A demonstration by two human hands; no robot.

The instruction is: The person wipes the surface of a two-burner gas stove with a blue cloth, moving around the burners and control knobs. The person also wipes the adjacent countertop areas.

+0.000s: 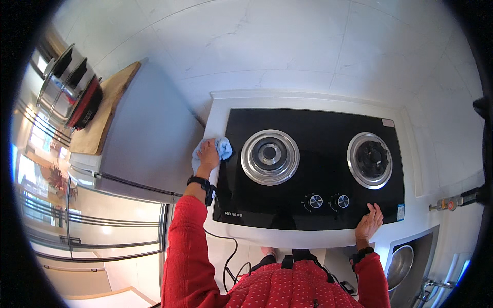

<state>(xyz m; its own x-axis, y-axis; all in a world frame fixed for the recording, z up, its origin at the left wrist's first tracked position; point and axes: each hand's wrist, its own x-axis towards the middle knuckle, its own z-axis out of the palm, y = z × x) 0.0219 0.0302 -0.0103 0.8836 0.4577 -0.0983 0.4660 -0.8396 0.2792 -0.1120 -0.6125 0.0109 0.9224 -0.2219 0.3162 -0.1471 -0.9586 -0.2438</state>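
Note:
My left hand presses a light blue cloth onto the white countertop, at the left edge of a black glass gas cooktop. Part of the cloth lies over the glass edge. At the front right of the cooktop my right hand rests flat with nothing held. Between the hands are the left burner and two control knobs, the left knob and the right knob. Behind my right hand is the right burner, with a black part at its middle.
A refrigerator stands left of the counter, bearing a wooden board and a red and black electric pot. A gas valve is on the right. A metal bowl sits in the sink at lower right. Black cables hang below the counter.

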